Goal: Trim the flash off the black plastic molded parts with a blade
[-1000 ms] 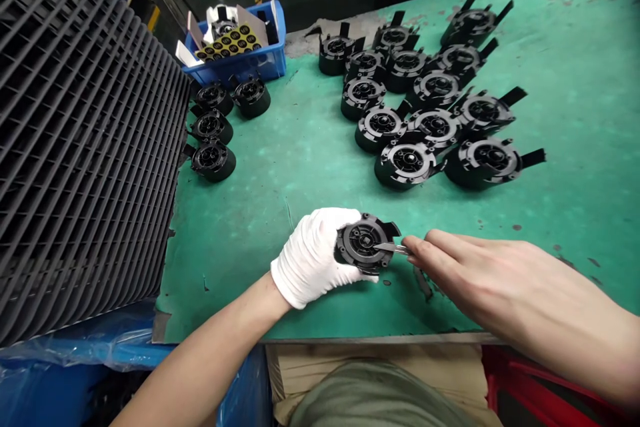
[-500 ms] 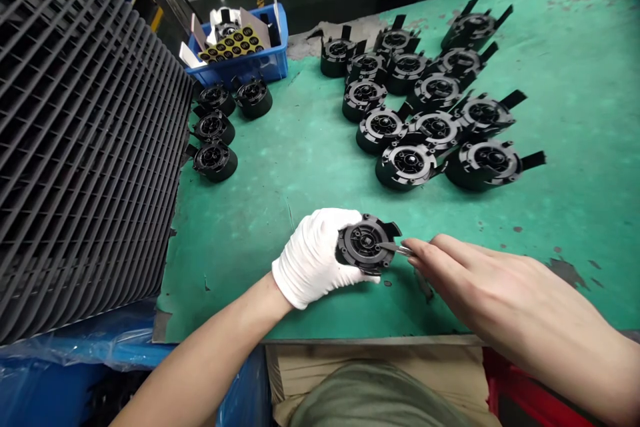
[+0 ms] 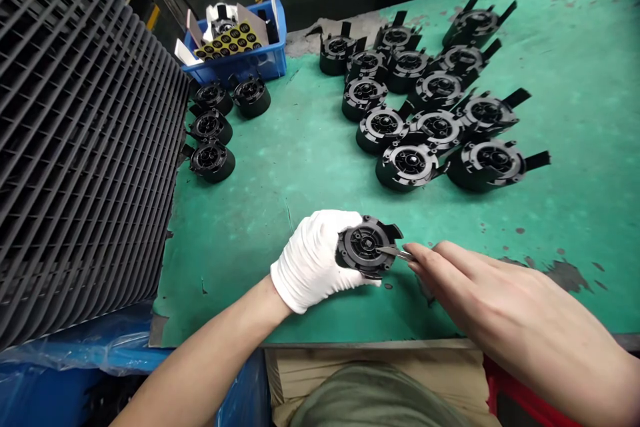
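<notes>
My left hand point(image 3: 315, 257), in a white glove, is wrapped round a round black plastic housing point(image 3: 369, 245) with its ribbed, ringed face turned up. A curved tab sticks out at the housing's upper right. My bare right hand point(image 3: 465, 280) pinches a slim metal craft knife point(image 3: 397, 252); most of its handle is hidden by the fingers. The pointed blade reaches over the right part of the housing's face, close to the centre ring. Whether the tip touches the plastic I cannot tell.
Several similar black housings point(image 3: 410, 163) stand grouped at the back right of the green mat point(image 3: 300, 147). More black housings point(image 3: 213, 159) stand at the left, beside a dark slatted rack point(image 3: 90, 147). A blue bin point(image 3: 270, 60) holds a yellow sticker sheet point(image 3: 230, 40).
The knife and my right hand have shifted very slightly down and to the right. My left hand keeps its hold on the housing. The view has shifted a little.
</notes>
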A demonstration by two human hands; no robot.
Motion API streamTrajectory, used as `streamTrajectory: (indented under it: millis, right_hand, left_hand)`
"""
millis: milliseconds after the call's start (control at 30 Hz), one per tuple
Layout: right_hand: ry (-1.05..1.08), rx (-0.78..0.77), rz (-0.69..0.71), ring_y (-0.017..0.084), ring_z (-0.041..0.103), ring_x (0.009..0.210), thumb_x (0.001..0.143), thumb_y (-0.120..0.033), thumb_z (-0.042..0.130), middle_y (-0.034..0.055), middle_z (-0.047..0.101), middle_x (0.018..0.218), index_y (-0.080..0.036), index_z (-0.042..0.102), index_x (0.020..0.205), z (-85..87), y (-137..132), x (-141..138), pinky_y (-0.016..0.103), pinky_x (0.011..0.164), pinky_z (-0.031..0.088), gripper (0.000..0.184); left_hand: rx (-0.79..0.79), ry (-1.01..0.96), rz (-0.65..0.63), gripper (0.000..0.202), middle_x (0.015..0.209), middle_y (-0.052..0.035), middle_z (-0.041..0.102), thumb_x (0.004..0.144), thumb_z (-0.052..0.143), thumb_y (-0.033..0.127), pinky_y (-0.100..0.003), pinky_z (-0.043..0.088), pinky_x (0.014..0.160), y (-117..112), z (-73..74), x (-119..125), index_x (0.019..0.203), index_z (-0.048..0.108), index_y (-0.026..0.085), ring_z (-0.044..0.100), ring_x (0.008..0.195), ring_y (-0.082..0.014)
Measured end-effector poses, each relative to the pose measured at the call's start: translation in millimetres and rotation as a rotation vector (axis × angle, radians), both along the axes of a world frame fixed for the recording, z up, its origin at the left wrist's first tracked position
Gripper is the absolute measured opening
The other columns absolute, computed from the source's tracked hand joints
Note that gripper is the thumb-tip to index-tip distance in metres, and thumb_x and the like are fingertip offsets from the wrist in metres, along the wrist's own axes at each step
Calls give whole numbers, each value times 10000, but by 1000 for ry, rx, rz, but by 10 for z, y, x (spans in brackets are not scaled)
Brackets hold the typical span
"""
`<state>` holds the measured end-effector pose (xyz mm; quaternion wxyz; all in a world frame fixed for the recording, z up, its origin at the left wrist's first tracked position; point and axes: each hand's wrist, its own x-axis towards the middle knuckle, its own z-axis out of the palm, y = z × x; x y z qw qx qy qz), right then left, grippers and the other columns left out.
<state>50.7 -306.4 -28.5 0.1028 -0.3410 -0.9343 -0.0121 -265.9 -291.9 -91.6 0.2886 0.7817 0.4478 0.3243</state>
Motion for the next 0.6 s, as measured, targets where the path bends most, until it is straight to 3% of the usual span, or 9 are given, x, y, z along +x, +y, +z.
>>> streamTrajectory:
  millis: [67,200,467,600]
  right_hand:
    - [-22,22,11,261,779,714,1051,66,435,73,779,964,-155,726,1534,31,-37,-23,396,582,582,606]
    - [-47,40,13,293,810,762,944,111,489,96,799,978,-86,757,1554,62,-108,-59,421,620,651,695]
    - [-77,64,12,233,785,742,990,140,473,57,778,979,-49,692,1570,108,-116,-60,371,628,632,649]
    - [-81,42,23,217,790,767,977,141,510,45,783,1001,-63,664,1580,60,-111,-45,347,639,617,655]
  left_hand:
    - [22,-29,-2,894,1456,-156,951,889,1195,752,-505,792,1231,2,2,2,1559,872,254,943,1361,-397]
    - [2,-40,-2,889,1460,-137,957,860,1227,714,-498,791,1233,14,14,6,1552,882,275,946,1360,-391]
    - [-41,-47,-15,874,1439,-126,960,839,1236,722,-504,791,1230,30,30,9,1526,905,297,950,1344,-393]
    - [-25,-31,-8,969,1487,-165,942,879,1163,837,-545,781,1274,2,-50,-26,1586,859,251,935,1404,-412]
